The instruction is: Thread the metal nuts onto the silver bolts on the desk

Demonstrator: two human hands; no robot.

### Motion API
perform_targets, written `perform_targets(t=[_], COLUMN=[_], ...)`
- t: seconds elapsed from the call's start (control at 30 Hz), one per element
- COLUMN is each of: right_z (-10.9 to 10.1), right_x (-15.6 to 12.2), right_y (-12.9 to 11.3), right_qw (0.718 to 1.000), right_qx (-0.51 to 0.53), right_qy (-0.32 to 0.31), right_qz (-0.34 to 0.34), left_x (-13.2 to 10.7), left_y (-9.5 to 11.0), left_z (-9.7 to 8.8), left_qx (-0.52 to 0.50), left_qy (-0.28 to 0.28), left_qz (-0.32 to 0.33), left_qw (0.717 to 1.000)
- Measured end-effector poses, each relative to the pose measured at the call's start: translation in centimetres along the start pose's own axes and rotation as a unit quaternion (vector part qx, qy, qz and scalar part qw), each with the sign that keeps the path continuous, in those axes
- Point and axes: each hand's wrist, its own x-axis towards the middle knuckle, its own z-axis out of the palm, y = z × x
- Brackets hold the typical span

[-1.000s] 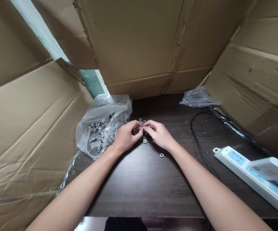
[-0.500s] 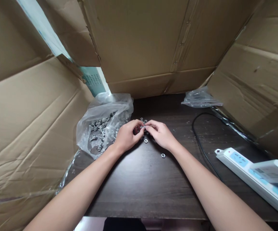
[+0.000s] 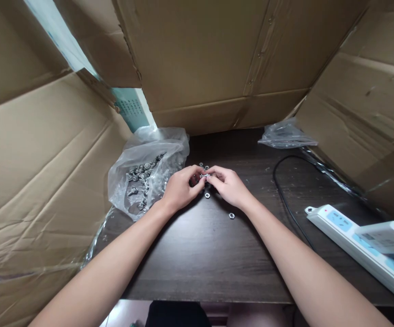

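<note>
The person's left hand (image 3: 182,187) and right hand (image 3: 230,185) meet above the table (image 3: 204,263), each in a narrow pinch on a small metal bolt (image 3: 204,175), which lies roughly level between the fingertips. The bolt could slip if either pinch slackened or the two pulled at different angles, since so little of it is there to hold. A dropped piece might roll among the loose nuts lying near; one nut (image 3: 207,195) is just below the fingers, another nut (image 3: 231,216) beside the right wrist. A sideways knock from the left forearm could shift the plastic bag (image 3: 118,181) and spill the screws (image 3: 145,170) in its mouth.

The fingers cover both ends of the bolt, so whether a nut sits on it cannot be told. Something reddish under the left palm is too dark to name, and the power strip (image 3: 350,245) runs out of view at the right
</note>
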Motion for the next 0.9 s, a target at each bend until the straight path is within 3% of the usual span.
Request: perform_targets(t=[0.9], right_z=[0.14], right_x=[-0.12], right_y=[-0.44], right_qw=[1.0], right_qx=[-0.008], right_qy=[0.003], right_qz=[-0.007], left_x=[-0.06], left_y=[0.2], left_z=[-0.14], left_qx=[0.001], left_qy=[-0.016], left_qz=[-0.018], left_qw=[1.0])
